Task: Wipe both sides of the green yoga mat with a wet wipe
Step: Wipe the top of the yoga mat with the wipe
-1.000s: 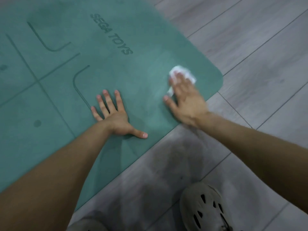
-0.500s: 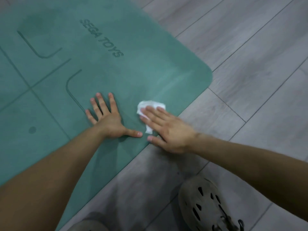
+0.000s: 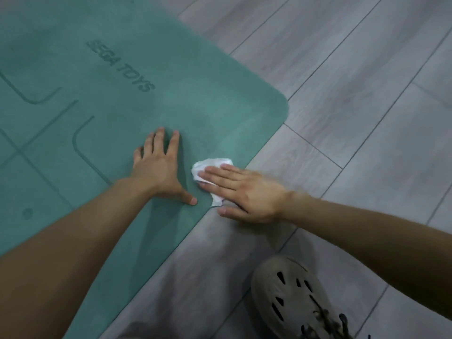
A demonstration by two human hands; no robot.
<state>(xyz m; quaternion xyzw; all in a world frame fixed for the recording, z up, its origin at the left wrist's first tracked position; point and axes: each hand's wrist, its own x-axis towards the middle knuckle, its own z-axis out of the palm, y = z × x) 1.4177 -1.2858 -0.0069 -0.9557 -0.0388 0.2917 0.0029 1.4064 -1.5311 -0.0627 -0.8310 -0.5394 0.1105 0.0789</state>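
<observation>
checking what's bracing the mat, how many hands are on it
2. Left hand lies flat on the yoga mat; right hand presses the wet wipe at the mat's near edge.

One wide-angle camera, worn on the head, looks forward and steeply down at the grey plank floor (image 3: 354, 106). It sits close: the green yoga mat (image 3: 195, 99) fills the upper left, and a perforated shoe (image 3: 288, 297), apparently the wearer's own, lies at the bottom edge.
</observation>
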